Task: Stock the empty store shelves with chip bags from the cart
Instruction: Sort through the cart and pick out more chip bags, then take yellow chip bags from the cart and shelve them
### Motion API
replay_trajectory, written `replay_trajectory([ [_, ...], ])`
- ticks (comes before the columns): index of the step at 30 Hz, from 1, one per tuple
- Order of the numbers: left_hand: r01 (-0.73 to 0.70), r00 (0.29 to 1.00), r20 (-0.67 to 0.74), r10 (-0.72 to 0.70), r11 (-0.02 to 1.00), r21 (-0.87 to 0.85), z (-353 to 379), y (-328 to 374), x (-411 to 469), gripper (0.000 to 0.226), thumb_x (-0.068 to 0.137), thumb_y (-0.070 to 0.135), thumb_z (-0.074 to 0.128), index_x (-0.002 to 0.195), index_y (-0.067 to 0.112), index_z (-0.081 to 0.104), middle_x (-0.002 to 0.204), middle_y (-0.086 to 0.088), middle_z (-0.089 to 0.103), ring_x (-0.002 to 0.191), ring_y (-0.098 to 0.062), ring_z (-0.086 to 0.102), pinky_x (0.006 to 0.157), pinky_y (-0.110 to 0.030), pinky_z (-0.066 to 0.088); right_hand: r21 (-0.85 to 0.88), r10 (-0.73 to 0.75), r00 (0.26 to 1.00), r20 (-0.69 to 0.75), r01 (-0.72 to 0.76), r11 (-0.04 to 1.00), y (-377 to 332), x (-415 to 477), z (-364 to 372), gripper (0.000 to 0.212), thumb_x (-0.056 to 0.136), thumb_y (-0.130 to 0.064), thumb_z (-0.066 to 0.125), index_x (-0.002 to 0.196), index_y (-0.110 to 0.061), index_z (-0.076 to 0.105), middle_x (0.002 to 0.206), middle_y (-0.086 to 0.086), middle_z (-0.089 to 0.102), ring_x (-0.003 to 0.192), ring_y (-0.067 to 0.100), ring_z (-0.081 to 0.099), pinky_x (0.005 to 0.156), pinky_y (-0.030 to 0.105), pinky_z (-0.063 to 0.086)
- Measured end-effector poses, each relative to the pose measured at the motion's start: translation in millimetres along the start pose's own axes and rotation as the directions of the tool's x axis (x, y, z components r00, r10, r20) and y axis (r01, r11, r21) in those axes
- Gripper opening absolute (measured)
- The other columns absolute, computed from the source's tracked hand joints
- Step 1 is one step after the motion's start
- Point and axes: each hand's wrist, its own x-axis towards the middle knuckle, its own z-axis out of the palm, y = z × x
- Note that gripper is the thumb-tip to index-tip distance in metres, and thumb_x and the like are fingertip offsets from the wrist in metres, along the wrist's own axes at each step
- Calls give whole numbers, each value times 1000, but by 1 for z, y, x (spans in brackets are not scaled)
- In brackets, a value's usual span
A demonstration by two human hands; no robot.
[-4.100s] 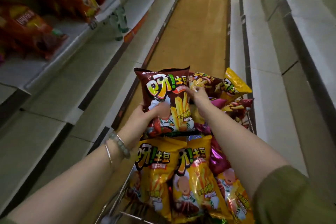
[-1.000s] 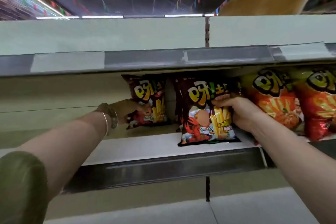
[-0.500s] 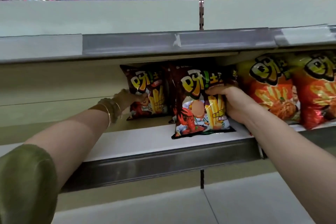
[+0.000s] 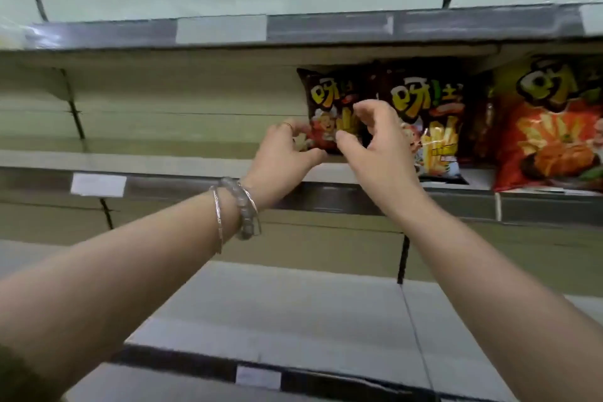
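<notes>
Now left hand (image 4: 284, 153) cups bag (image 4: 329, 98), right hand (image 4: 378, 143) curls.

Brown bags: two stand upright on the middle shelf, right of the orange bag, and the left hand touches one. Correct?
Not quite. In the head view the left brown bag and the right brown bag stand left of the orange bag, not right. They are upright on the middle shelf, and the left hand touches the left one.

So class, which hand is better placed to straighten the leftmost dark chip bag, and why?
Left. The left hand holds the lower corner of the leftmost dark bag, while the right hand hangs in front of it, fingers loosely curled, holding nothing.
</notes>
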Motion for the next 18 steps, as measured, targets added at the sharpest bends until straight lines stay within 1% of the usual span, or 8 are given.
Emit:
replay_trajectory([
  [1, 7, 999, -33, -6, 1000, 16, -10, -5, -14, 38, 83, 21, 67, 118, 21, 52, 119, 3, 53, 99, -6, 48, 84, -17, 38, 61, -21, 999, 28, 19, 998, -6, -8, 14, 37, 89, -18, 57, 124, -13, 47, 118, -2, 47, 105, 7, 46, 86, 14, 35],
  [3, 37, 996, -82, -35, 999, 14, -31, -17, -43, 33, 82, 19, 67, 112, 23, 53, 120, 0, 54, 103, -10, 49, 86, -21, 38, 161, -28, 997, 70, 17, 987, -18, -19, 42, 32, 89, -15, 57, 120, -11, 50, 116, 0, 51, 107, 11, 49, 88, 16, 37],
  [5, 96, 984, -146, -98, 995, -19, -59, -33, -73, 26, 81, 17, 69, 102, 24, 54, 117, -3, 57, 104, -14, 53, 90, -25, 42, 254, -30, 992, 121, -2, 967, -34, -31, 74, 29, 88, -12, 58, 117, -8, 53, 113, 3, 53, 108, 14, 50, 95, 25, 40],
  [7, 166, 958, -232, -171, 985, -41, -90, -49, -102, 22, 82, 14, 68, 93, 28, 55, 112, -1, 59, 101, -13, 54, 93, -27, 44, 338, -49, 980, 193, -20, 941, -55, -45, 106, 26, 87, -10, 58, 113, -8, 54, 110, 5, 56, 105, 17, 53, 95, 31, 43],
  [11, 307, 875, -383, -297, 951, -38, -157, -81, -154, 23, 82, 11, 66, 100, 21, 56, 101, 1, 56, 95, -12, 53, 85, -26, 46, 482, -171, 920, 352, -21, 876, -108, -80, 165, 21, 87, -10, 58, 103, -19, 50, 101, 1, 54, 94, 15, 52, 86, 25, 43],
  [13, 365, 830, -437, -346, 930, -43, -188, -96, -179, 23, 84, 13, 66, 101, 24, 55, 98, 2, 56, 93, -12, 55, 76, -25, 48, 539, -235, 871, 431, -40, 841, -134, -97, 194, 20, 86, -11, 57, 102, -19, 49, 100, 3, 53, 92, 15, 52, 84, 28, 44],
  [15, 404, 774, -503, -384, 912, -74, -216, -112, -201, 23, 83, 14, 66, 100, 25, 55, 95, 3, 57, 92, -13, 56, 74, -27, 48, 580, -288, 831, 476, -50, 813, -157, -112, 224, 22, 84, -12, 57, 104, -18, 50, 101, 4, 54, 92, 16, 52, 84, 29, 44],
  [18, 448, 690, -587, -423, 887, -112, -257, -137, -236, 22, 83, 12, 66, 100, 23, 57, 94, 1, 58, 89, -12, 56, 72, -17, 45, 609, -343, 761, 551, -85, 788, -189, -137, 275, 25, 86, -11, 57, 109, -18, 50, 109, 6, 55, 97, 17, 54, 86, 28, 46],
])
